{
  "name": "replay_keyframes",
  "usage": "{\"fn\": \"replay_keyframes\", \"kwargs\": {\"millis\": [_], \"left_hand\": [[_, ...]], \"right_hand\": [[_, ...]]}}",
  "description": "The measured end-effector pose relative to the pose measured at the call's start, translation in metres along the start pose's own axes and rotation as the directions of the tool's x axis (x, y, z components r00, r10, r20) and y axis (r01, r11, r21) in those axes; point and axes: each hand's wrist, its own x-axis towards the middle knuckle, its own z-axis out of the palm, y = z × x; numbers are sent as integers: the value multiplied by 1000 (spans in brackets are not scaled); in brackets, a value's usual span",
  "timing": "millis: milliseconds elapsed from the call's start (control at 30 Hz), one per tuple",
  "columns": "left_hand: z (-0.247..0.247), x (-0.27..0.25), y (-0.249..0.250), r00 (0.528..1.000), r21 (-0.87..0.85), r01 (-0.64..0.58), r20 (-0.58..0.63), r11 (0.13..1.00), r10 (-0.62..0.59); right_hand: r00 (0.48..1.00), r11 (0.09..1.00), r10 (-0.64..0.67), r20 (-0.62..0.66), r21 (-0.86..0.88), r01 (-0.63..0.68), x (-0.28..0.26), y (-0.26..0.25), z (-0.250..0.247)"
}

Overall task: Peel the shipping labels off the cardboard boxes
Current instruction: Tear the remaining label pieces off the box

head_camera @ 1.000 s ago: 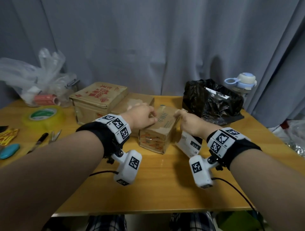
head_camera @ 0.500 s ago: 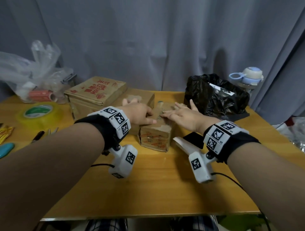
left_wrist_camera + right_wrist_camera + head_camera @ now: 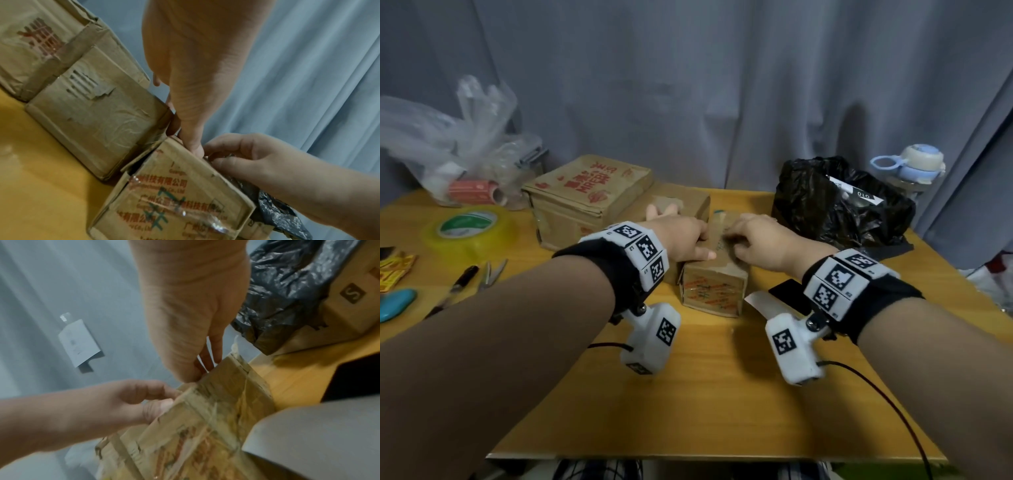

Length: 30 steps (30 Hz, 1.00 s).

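A small cardboard box (image 3: 714, 289) with red print and clear tape stands mid-table. My left hand (image 3: 685, 240) grips its top left edge, thumb (image 3: 194, 147) pressed on the rim and fingers curled over it. My right hand (image 3: 753, 245) is on the top right, fingers (image 3: 236, 151) curled and pinching at the box's top face; what lies under them is hidden. A peeled white label (image 3: 760, 303) lies on the table by my right wrist. Behind stand a plain box (image 3: 681, 205) with a torn patch (image 3: 90, 84) and a larger red-printed box (image 3: 589, 192).
A black plastic bag (image 3: 839, 212) holding a discarded label (image 3: 856, 192) sits at the back right, a pale blue bottle (image 3: 911, 164) behind it. A black phone (image 3: 789, 294) lies beside the label. On the left are a yellow tape roll (image 3: 469, 229), scissors (image 3: 493, 270), a pen (image 3: 462, 277) and a clear bag (image 3: 448, 147).
My right hand let go of the white label, which now lies on the table, laid itself flat on the small box, then curled its fingers there. My left hand stayed on the box.
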Motion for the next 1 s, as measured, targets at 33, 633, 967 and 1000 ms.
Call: {"fn": "replay_keyframes", "kwargs": {"millis": [33,633,967,1000], "left_hand": [[-1,1,-1,1000,2,-5,-1,1000,5],[5,9,-10,998,23,12,55,1000,-13],[-1,-9,-8,998,-14,-55,41,998,55],[-1,-10,-8,998,-20,-52,46,998,53]], "right_hand": [[999,999,-41,14,-8,41,-2,-1,-2],[987,995,-29,161,-94,44,-11,-1,-5],[920,937,335,202,36,-348,10,6,-4],[895,923,358,266,41,-382,14,8,-2]]}}
